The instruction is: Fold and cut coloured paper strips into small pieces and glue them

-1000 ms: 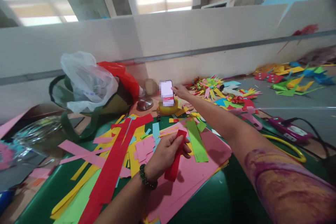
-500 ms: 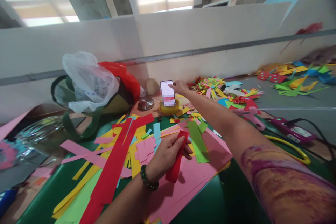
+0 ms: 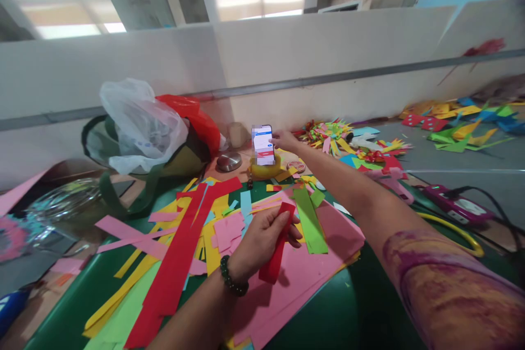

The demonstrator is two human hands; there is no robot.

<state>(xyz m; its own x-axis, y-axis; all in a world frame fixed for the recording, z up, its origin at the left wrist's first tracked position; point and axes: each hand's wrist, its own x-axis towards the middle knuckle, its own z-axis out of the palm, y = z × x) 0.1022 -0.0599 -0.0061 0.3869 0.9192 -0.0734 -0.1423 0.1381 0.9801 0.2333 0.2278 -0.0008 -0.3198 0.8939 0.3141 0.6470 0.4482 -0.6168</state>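
Note:
My left hand [image 3: 261, 238] is closed on a folded red paper strip [image 3: 271, 267], pinching it between thumb and fingers above a stack of pink paper sheets [image 3: 315, 279]. My right hand [image 3: 287, 141] reaches forward to a phone [image 3: 263, 145] with a lit screen. One finger points at the screen's right side; whether it touches is unclear, and nothing shows in that hand. A yellow holder [image 3: 262, 168] props the phone upright. Green paper strips [image 3: 311, 224] lie right of my left hand, and long red paper strips [image 3: 172, 262] lie left of it.
A green bag with a white plastic bag [image 3: 143, 126] stands at the back left. Beside the phone lies a round metal lid [image 3: 228, 162]. Colourful paper fringes [image 3: 328, 132] are piled behind my right arm. A purple power bank [image 3: 455, 205] with a cable sits at the right.
My right hand has drawn back slightly to the right from the phone screen. The screen's content looks different. My left hand still holds the red paper strip in the same place.

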